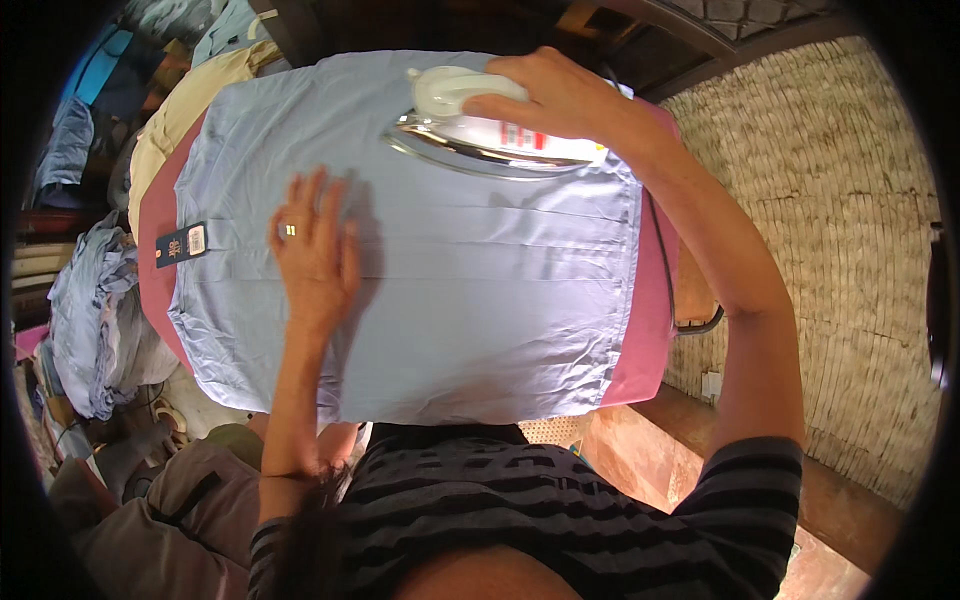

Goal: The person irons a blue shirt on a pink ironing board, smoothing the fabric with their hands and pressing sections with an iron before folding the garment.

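Note:
A light blue garment point(440, 250) lies spread over a pink-covered ironing board point(640, 350), with faint creases running across it. My right hand point(560, 95) is wrapped round the handle of a white clothes iron point(470, 125) with a shiny metal base. The iron is on the far right part of the cloth, its tip toward the left. Over the left half of the garment is my left hand point(315, 245), fingers apart and holding nothing; a ring shows on one finger. At the garment's left edge lies a dark tag point(180, 244) with a white label.
The iron's dark cord point(660, 250) runs down the board's right side. Crumpled blue clothes point(90, 310) are piled at the left, and a cream cloth point(190, 100) lies at the far left. A woven mat-like surface point(810, 200) covers the right side.

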Tool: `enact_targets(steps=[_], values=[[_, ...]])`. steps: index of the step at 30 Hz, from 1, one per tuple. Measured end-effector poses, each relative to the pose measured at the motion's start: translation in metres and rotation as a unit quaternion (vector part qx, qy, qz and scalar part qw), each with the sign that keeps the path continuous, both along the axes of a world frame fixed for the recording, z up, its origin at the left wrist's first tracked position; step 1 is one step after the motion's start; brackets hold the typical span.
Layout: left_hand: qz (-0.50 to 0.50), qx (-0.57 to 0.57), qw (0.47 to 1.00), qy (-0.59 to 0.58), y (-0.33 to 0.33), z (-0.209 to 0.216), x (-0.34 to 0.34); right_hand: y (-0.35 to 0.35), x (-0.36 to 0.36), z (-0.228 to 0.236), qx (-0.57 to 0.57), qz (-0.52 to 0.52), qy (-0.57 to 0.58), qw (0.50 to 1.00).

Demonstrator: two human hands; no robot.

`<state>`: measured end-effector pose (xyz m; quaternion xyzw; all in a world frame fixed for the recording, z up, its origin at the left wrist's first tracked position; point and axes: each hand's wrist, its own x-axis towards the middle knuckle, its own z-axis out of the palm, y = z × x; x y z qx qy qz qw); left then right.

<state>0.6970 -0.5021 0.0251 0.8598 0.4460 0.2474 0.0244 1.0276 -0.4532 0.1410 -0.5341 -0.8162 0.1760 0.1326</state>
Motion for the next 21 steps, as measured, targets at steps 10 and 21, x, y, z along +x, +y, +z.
enact_targets(steps=[10, 21], values=[[0.011, -0.061, 0.995, 0.081, -0.033, -0.009, 0.044, -0.068, 0.022, 0.042, -0.014, -0.013, 0.016, 1.0], [0.082, -0.047, 0.985, 0.144, -0.025, -0.01, 0.019, -0.152, 0.074, 0.0, -0.048, -0.05, 0.053, 0.996]])
